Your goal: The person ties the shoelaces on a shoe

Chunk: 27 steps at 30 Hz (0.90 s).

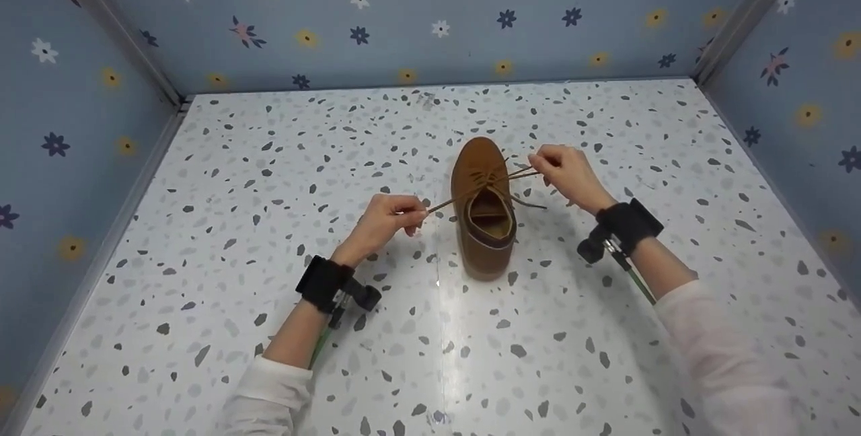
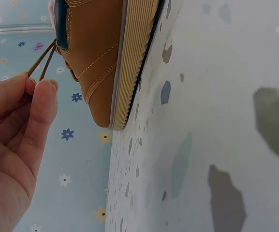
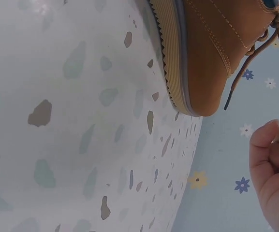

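Observation:
A brown lace-up shoe (image 1: 485, 254) stands upright on the speckled surface, its toe pointing away from me. To its left, my left hand (image 1: 390, 221) pinches a brown shoelace (image 1: 440, 206) between thumb and fingers; the left wrist view shows a doubled strand (image 2: 42, 60) running from that pinch. My right hand (image 1: 568, 172), on the other side, pinches lace strands (image 1: 519, 173) drawn out from the knot area (image 1: 490, 179). One loose lace end (image 1: 531, 205) lies to the right of the shoe. Another hangs by the toe in the right wrist view.
The white speckled tabletop (image 1: 269, 274) spreads around the shoe. Blue flowered panels (image 1: 403, 19) stand at the back and at both sides. Each wrist wears a black strap (image 1: 325, 283) with a small camera and a green cable.

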### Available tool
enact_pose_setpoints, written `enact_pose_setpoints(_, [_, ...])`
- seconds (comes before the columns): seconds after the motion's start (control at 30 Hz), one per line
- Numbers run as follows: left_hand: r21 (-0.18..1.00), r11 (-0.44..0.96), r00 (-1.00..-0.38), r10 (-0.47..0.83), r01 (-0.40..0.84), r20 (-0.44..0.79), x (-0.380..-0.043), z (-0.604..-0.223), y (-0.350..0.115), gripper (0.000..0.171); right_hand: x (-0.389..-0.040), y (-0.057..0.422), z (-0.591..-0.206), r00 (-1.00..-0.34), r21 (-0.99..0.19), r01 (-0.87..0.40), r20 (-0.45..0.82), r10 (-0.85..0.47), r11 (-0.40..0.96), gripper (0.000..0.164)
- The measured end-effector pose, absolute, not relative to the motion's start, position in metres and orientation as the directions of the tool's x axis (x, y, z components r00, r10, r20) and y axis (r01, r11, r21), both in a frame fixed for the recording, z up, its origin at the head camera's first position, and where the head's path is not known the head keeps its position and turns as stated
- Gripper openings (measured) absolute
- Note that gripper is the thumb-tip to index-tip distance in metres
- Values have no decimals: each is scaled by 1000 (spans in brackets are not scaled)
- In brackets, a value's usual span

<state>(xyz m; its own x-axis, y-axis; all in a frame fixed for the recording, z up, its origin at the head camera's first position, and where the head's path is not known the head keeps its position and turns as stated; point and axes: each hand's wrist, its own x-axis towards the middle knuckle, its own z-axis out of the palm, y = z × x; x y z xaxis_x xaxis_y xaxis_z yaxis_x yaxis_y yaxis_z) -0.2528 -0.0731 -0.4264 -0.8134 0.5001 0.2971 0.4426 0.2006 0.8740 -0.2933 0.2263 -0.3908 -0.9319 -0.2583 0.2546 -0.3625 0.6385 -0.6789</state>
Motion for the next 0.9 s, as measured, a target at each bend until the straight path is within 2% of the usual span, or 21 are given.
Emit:
enact_pose_setpoints(0.2, [861, 218, -811, 496, 461, 309, -257, -427, -75, 8, -292, 229, -393, -929, -666, -370, 268, -255, 648, 29])
enact_pose_setpoints(0.43, [878, 160, -805, 497, 451, 323, -258, -429, -76, 9, -292, 232, -395, -911, -653, -412, 302, -280, 635, 26])
enact_pose_setpoints(0.67, [902, 144, -816, 500, 407, 289, -260, -430, -78, 9, -293, 235, -395, -914, -661, -406, 278, -297, 631, 26])
enact_pose_setpoints(0.9, [902, 130, -798, 530, 412, 288, -261, -429, -80, 10, -294, 238, -398, -909, -660, -416, 287, -302, 626, 25])
